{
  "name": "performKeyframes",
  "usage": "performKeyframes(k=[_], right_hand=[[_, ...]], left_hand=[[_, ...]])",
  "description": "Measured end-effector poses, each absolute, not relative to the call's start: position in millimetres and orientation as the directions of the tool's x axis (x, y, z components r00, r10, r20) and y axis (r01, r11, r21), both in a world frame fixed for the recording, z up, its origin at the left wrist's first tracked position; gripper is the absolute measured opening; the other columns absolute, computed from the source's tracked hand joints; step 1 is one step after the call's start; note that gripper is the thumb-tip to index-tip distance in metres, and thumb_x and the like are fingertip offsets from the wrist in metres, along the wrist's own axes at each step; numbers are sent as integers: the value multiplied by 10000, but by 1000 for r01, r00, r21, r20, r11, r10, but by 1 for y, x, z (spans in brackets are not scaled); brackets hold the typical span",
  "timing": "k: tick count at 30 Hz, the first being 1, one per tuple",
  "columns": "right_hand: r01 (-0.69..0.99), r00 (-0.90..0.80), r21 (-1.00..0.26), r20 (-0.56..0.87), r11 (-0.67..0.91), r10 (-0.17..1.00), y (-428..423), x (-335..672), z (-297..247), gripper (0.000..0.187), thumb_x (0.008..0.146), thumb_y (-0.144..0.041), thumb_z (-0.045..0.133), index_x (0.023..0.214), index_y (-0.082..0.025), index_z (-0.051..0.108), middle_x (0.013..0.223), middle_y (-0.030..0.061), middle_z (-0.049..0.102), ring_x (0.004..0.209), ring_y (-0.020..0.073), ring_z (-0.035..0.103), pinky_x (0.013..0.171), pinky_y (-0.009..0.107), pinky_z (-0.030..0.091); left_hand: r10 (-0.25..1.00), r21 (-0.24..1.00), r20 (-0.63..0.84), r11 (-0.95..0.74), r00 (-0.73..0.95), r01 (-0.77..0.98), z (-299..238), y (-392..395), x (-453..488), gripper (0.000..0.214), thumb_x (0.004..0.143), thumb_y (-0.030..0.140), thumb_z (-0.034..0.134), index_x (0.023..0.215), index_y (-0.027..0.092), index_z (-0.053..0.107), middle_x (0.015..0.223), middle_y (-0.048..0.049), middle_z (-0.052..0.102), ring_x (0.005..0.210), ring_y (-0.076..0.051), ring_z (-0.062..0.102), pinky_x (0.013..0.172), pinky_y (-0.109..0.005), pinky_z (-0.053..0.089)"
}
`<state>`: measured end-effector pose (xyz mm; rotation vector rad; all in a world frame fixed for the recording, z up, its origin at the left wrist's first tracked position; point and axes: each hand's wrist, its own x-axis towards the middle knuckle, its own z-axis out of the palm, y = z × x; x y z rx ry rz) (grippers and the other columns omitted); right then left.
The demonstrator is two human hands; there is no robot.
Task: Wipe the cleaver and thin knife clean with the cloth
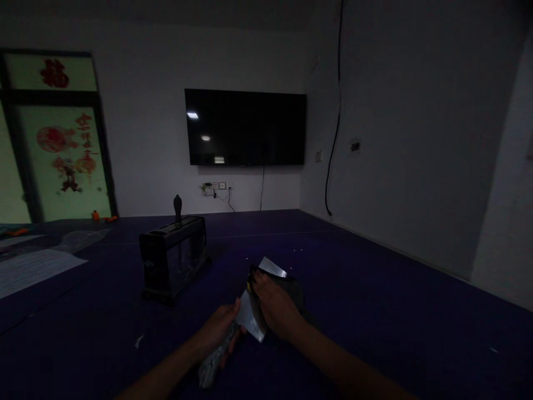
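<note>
In the dim room, low in the head view, both my hands meet over a silvery plastic bag (251, 319). My left hand (219, 329) is closed round its lower crumpled end, which hangs down toward the floor. My right hand (275, 306) grips the bag's upper part, fingers curled over it, with a dark object (296, 289) partly showing behind the hand. A shiny corner of the bag sticks up above my right fingers.
A dark glass-sided box (174, 256) with a small dark upright piece on top stands on the dark blue floor (375, 289) ahead left. A black TV (245, 127) hangs on the far wall. Pale sheets (33, 265) lie at the left; a wall is close on the right.
</note>
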<state>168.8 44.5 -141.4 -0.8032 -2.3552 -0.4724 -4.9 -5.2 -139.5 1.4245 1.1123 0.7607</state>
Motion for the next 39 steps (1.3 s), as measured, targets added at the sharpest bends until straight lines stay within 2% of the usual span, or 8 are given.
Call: performKeyframes(k=[7, 13, 18, 23, 30, 33, 39], right_hand=[[601, -662, 135, 636, 788, 396, 43, 170, -144, 528, 761, -10, 343, 1281, -72, 413, 1378, 129, 361, 1305, 184, 243, 1065, 387, 281], [530, -731, 163, 585, 832, 351, 35, 169, -143, 511, 770, -45, 380, 1279, -68, 411, 1377, 126, 365, 1310, 189, 226, 1071, 375, 268], [510, -752, 180, 569, 841, 334, 36, 169, -144, 510, 763, -62, 398, 1273, -63, 417, 1371, 136, 372, 1306, 205, 236, 1064, 389, 278], [541, -723, 199, 606, 817, 331, 39, 168, -145, 503, 781, -50, 375, 1283, -71, 412, 1365, 130, 382, 1294, 199, 268, 1060, 374, 291], [669, -589, 125, 690, 733, 420, 45, 170, -141, 548, 742, 9, 334, 1277, -71, 419, 1349, 135, 403, 1279, 192, 303, 1046, 383, 323], [666, -576, 103, 700, 738, 422, 48, 172, -140, 551, 745, 6, 321, 1282, -76, 410, 1342, 130, 414, 1280, 189, 302, 1041, 391, 331], [664, -577, 99, 698, 741, 424, 52, 172, -145, 548, 745, 10, 317, 1280, -66, 408, 1348, 142, 402, 1288, 200, 285, 1038, 409, 335]], left_hand=[[927, 986, -115, 62, 357, 157, -138, -7, -3, 761, 614, 825, 230, 677, 133, 539, 321, 42, 416, 223, -109, 390, 262, -211, 323], [911, 993, -77, 32, 406, 117, -141, -4, -5, 532, 600, 665, 562, 713, 148, 513, 351, 56, 462, 227, -81, 371, 254, -177, 290], [918, 991, -78, 31, 388, 127, -143, -3, -8, 495, 543, 535, 695, 792, 138, 537, 386, 66, 475, 258, -67, 375, 268, -165, 298], [910, 990, -85, 32, 405, 136, -139, -8, -8, 477, 534, 475, 723, 822, 137, 548, 418, 68, 474, 283, -62, 385, 283, -162, 303], [907, 988, -82, 20, 413, 153, -139, -12, -8, 430, 515, 432, 743, 760, 149, 531, 477, 66, 479, 314, -43, 380, 294, -148, 279], [908, 988, -82, 18, 411, 156, -139, -13, -9, 385, 530, 403, 739, 723, 153, 518, 455, 73, 459, 311, -36, 372, 290, -134, 251], [903, 989, -87, 27, 420, 148, -138, -12, -9, 394, 527, 402, 736, 739, 154, 515, 489, 67, 484, 312, -39, 389, 287, -139, 286]])
